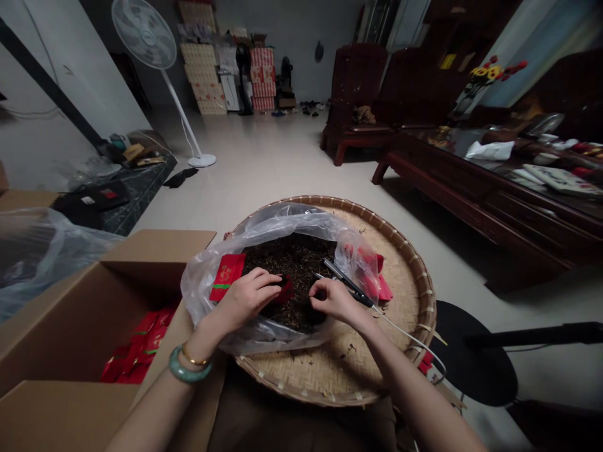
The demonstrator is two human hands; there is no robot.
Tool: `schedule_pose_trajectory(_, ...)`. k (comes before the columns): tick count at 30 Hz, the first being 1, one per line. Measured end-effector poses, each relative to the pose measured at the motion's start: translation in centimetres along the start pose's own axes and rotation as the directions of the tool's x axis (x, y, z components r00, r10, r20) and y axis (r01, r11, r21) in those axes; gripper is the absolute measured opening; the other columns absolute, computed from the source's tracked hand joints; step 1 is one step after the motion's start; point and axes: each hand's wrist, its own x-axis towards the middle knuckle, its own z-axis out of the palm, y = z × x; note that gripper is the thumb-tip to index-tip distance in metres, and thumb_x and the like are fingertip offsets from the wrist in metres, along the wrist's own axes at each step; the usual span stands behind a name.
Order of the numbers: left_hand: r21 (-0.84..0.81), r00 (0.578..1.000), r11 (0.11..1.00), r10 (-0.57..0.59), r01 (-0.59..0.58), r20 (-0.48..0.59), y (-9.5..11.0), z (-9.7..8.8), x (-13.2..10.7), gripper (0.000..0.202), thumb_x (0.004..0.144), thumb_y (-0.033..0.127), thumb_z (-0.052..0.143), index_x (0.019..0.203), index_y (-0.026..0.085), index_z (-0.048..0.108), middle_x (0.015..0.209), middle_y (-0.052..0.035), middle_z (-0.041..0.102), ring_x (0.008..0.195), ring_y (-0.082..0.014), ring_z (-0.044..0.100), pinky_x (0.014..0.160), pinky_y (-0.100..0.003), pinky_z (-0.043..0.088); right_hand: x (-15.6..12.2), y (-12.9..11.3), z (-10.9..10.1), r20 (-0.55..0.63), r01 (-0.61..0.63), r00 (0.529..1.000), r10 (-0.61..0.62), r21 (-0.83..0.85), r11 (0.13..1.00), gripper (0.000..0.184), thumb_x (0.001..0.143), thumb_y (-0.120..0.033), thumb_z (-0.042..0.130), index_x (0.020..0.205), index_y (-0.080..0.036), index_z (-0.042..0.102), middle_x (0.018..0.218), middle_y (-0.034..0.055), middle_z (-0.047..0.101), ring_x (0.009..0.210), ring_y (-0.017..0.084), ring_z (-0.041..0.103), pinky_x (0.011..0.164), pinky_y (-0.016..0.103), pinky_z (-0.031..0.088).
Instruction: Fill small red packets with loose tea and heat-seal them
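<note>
A clear plastic bag (287, 220) of dark loose tea leaves (294, 260) lies open on a round woven bamboo tray (405, 276). My left hand (249, 296) is closed on a small red packet (284, 290) held over the leaves. My right hand (332, 300) hovers beside it with fingers pinched, seemingly on some leaves. A corded black-and-silver tool (346, 281) rests across the bag just beyond my right hand. Another red packet (227, 276) sits at the bag's left edge.
An open cardboard box (70, 326) at my left holds several red packets (136, 351). A black stool (475, 358) stands to the right. A dark wooden table (494, 188), chairs, a standing fan (155, 56) and stacked boxes fill the room beyond.
</note>
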Motion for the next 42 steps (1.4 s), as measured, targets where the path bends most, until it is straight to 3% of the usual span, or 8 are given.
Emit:
schedule_pose_trajectory(3,0.038,1.000,0.999,-0.002,0.002,0.004,0.0,0.1,0.2,0.016,0.088,0.016,0.051,0.098,0.017,0.062,0.105,-0.0100,0.066,0.094,-0.0197,0.053,0.075,-0.035,0.054,0.0,0.4,-0.1,0.003,-0.091,0.995,0.095,0.316,0.944,0.006,0.067,-0.016,0.057,0.070,-0.016,0.062,0.060,-0.0033,0.058,0.053,0.008,0.049,0.049,0.019,0.037)
schedule_pose_trajectory(6,0.064,1.000,0.998,-0.007,0.006,0.014,0.2,0.0,0.5,0.016,0.088,0.014,0.050,0.097,0.017,0.063,0.104,-0.0090,0.067,0.099,-0.0215,0.052,0.078,-0.037,0.053,0.0,0.1,-0.4,0.077,-0.204,0.977,0.197,0.598,0.775,0.013,0.066,-0.027,0.060,0.071,-0.016,0.059,0.054,-0.0049,0.054,0.046,0.008,0.048,0.040,0.018,0.037)
schedule_pose_trajectory(12,0.095,0.999,0.995,0.004,-0.008,0.044,0.6,-0.2,1.1,0.019,0.088,0.012,0.048,0.097,0.018,0.064,0.106,-0.0086,0.066,0.105,-0.0227,0.050,0.082,-0.039,0.053,-0.1,-2.5,-2.4,0.036,-0.125,0.988,0.153,0.765,0.631,0.023,0.063,-0.035,0.068,0.073,-0.016,0.058,0.058,-0.0039,0.055,0.049,0.009,0.051,0.040,0.019,0.042)
schedule_pose_trajectory(16,0.096,0.999,0.995,0.009,-0.013,0.043,0.8,-0.1,1.3,0.018,0.088,0.013,0.049,0.097,0.018,0.064,0.106,-0.0094,0.064,0.105,-0.0227,0.050,0.082,-0.039,0.053,0.7,-5.0,-3.0,-0.077,0.013,0.996,0.046,0.624,0.781,0.013,0.070,-0.028,0.063,0.075,-0.017,0.060,0.060,-0.0033,0.058,0.048,0.008,0.050,0.045,0.020,0.042)
schedule_pose_trajectory(20,0.062,1.000,0.998,0.011,-0.012,0.019,0.8,0.0,1.3,0.019,0.089,0.014,0.048,0.094,0.019,0.065,0.104,-0.0096,0.062,0.103,-0.0214,0.051,0.080,-0.037,0.053,1.4,-6.5,-2.4,-0.203,0.200,0.967,-0.156,0.219,0.955,0.007,0.075,-0.014,0.060,0.077,-0.018,0.065,0.073,-0.0001,0.066,0.066,0.011,0.058,0.061,0.022,0.044)
schedule_pose_trajectory(27,-0.013,0.999,0.999,-0.033,0.033,-0.020,0.3,0.5,0.6,0.015,0.087,0.017,0.052,0.095,0.020,0.065,0.109,-0.0095,0.062,0.103,-0.0214,0.051,0.082,-0.038,0.053,1.3,-6.6,-1.8,-0.047,0.297,0.948,-0.315,-0.225,0.928,0.017,0.087,-0.021,0.054,0.095,-0.019,0.068,0.091,0.0064,0.068,0.085,0.018,0.056,0.077,0.030,0.043)
schedule_pose_trajectory(35,-0.060,0.995,0.995,-0.082,0.079,-0.054,0.5,0.3,0.3,0.012,0.086,0.016,0.055,0.094,0.018,0.063,0.110,-0.0103,0.061,0.104,-0.0216,0.051,0.085,-0.039,0.052,0.5,-5.7,-2.0,-0.089,0.347,0.932,-0.350,-0.054,0.936,0.035,0.080,-0.013,0.056,0.115,-0.018,0.056,0.112,0.0094,0.059,0.097,0.018,0.055,0.083,0.032,0.046)
schedule_pose_trajectory(42,-0.081,0.996,0.993,-0.090,0.088,-0.028,0.9,0.1,0.5,0.015,0.089,0.019,0.049,0.095,0.018,0.063,0.104,-0.0104,0.063,0.091,-0.0181,0.058,0.074,-0.033,0.052,0.8,-5.0,-1.1,-0.221,0.293,0.935,-0.278,0.036,0.955,0.023,0.079,-0.008,0.053,0.095,-0.020,0.064,0.089,0.0036,0.066,0.083,0.015,0.061,0.075,0.028,0.048)
